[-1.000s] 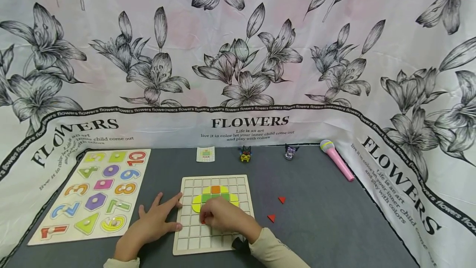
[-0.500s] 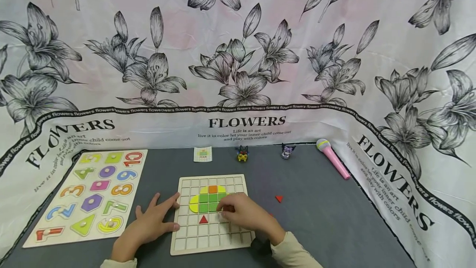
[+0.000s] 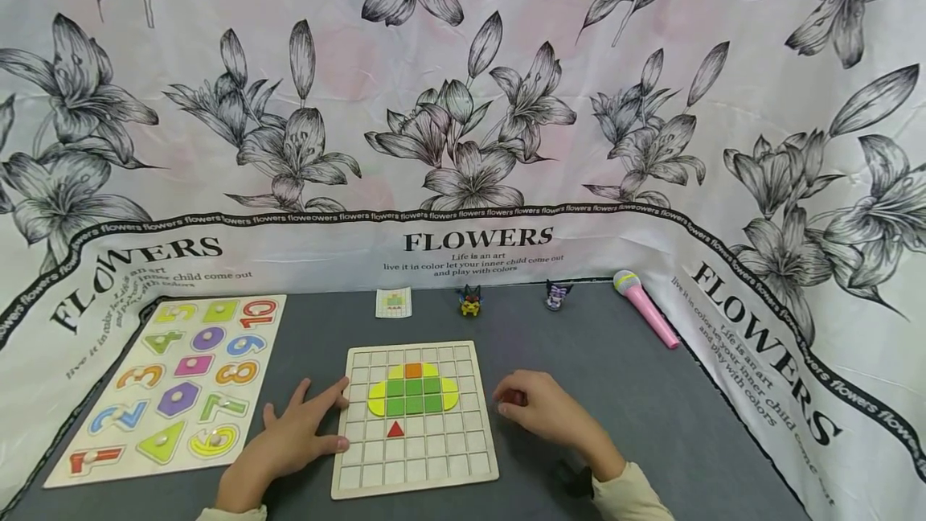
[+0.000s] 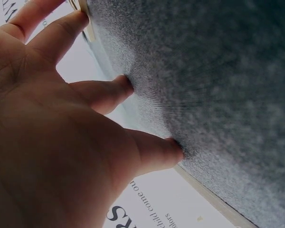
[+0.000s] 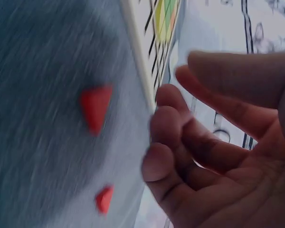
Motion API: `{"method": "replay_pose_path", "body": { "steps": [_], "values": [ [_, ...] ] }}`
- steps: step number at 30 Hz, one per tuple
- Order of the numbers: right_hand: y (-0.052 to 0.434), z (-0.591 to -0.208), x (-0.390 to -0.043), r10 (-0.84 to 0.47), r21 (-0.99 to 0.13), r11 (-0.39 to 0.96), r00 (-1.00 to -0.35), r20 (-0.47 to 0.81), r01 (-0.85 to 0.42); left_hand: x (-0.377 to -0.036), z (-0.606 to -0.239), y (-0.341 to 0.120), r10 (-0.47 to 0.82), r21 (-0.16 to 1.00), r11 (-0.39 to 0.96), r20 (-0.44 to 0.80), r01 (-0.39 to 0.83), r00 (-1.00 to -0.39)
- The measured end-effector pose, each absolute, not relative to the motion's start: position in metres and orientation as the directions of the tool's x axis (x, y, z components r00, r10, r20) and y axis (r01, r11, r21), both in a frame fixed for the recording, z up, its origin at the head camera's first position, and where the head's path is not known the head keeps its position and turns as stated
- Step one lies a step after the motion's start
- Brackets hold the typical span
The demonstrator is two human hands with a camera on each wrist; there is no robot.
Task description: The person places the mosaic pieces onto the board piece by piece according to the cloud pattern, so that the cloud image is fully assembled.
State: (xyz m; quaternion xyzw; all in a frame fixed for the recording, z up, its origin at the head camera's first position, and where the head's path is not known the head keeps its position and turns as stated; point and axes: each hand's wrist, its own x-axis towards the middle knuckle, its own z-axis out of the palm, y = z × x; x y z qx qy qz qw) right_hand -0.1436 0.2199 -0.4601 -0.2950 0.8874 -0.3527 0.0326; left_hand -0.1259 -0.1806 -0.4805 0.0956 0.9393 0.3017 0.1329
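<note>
A pale wooden grid board (image 3: 369, 457) lies in front of me. Yellow rounded pieces (image 3: 377, 399), green squares (image 3: 414, 395) and an orange square (image 3: 413, 371) form a shape on it. One red triangle (image 3: 395, 429) lies below that shape. My left hand (image 3: 285, 442) has its fingers spread, with fingertips at the board's left edge. Right of the board my right hand (image 3: 547, 410) hovers over the table, fingers loosely bent and holding nothing. In the right wrist view, a red triangle (image 5: 96, 108) and another red triangle (image 5: 104, 199) lie apart from it; the hand hides them in the head view.
A number-and-shape puzzle board (image 3: 159, 470) lies at the left. Along the back stand a small pattern card (image 3: 394, 303), a yellow-and-dark figurine (image 3: 470, 301), a purple figurine (image 3: 556, 295) and a pink toy microphone (image 3: 647, 310). A flower-printed curtain (image 3: 325, 252) hangs behind.
My right hand has moved right, off the grid board and over the table, uncovering the red triangle and the right-hand yellow pieces. My left hand stays at the board's edge.
</note>
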Motion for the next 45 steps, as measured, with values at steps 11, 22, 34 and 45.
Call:
{"method": "replay_pose_path", "body": {
  "steps": [11,22,34,45],
  "values": [
    [0.261,-0.477,-0.140,-0.604,-0.529,0.647,-0.793,0.082,-0.548,-0.127,-0.486,-0.183,0.256,0.581,0.808,-0.195,0.099,-0.947],
    [0.251,-0.480,-0.136,-0.554,-0.552,0.658,-0.825,0.107,-0.513,-0.130,-0.496,-0.187,0.265,0.607,0.788,-0.178,0.107,-0.948],
    [0.241,-0.483,-0.137,-0.534,-0.576,0.640,-0.833,0.143,-0.509,-0.126,-0.488,-0.183,0.257,0.597,0.796,-0.181,0.102,-0.949],
    [0.220,-0.477,-0.146,-0.530,-0.626,0.599,-0.833,0.158,-0.500,-0.126,-0.488,-0.184,0.261,0.604,0.790,-0.178,0.104,-0.949]
  ]
}}
